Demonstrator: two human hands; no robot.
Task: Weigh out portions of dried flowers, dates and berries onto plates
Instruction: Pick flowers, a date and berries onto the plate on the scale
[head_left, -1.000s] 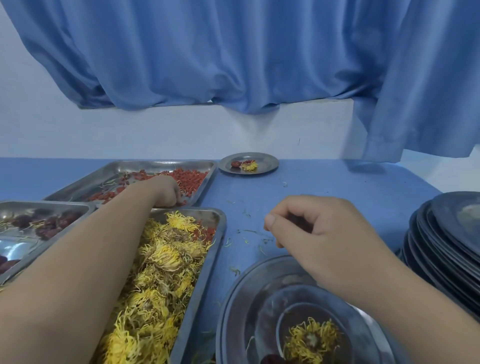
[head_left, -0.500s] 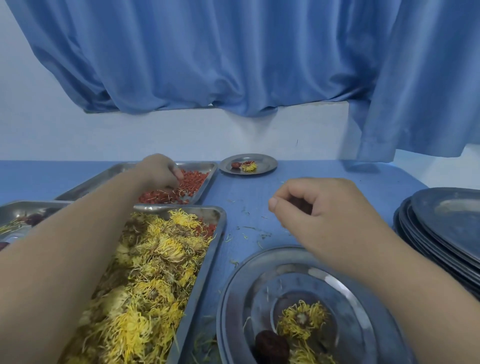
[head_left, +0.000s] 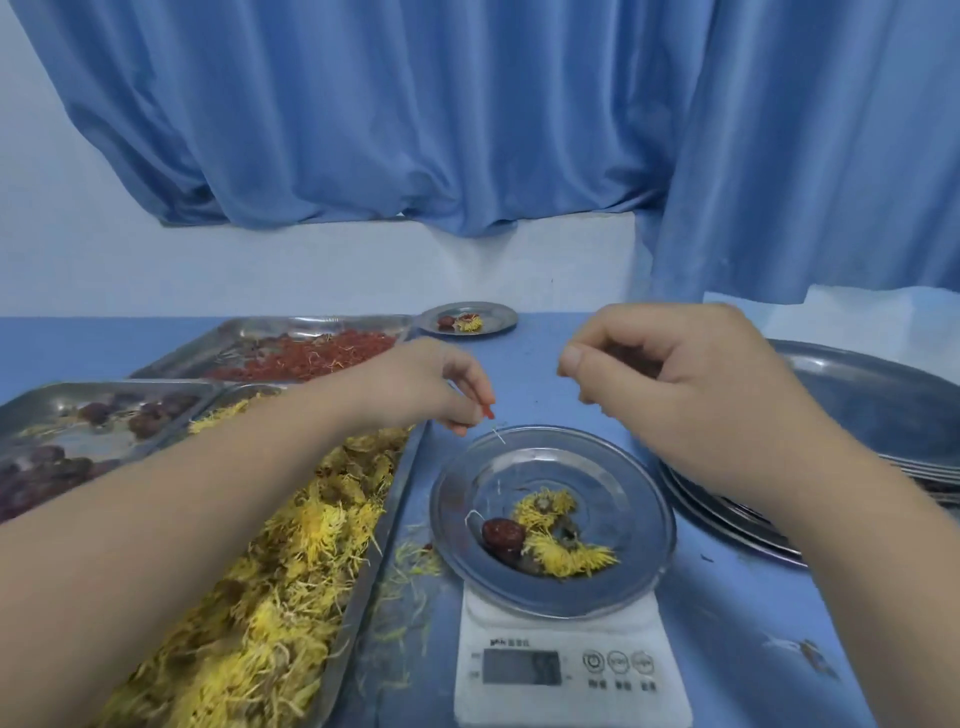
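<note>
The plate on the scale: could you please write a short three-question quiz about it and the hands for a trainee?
1. True or false: the plate on the scale holds a date and yellow flowers.
2. What does the left hand pinch? A, a red berry; B, a date; C, a spoon.
3. Fill in: the tray beside the scale holds dried ____.
Key: 1 true; 2 A; 3 flowers.
</note>
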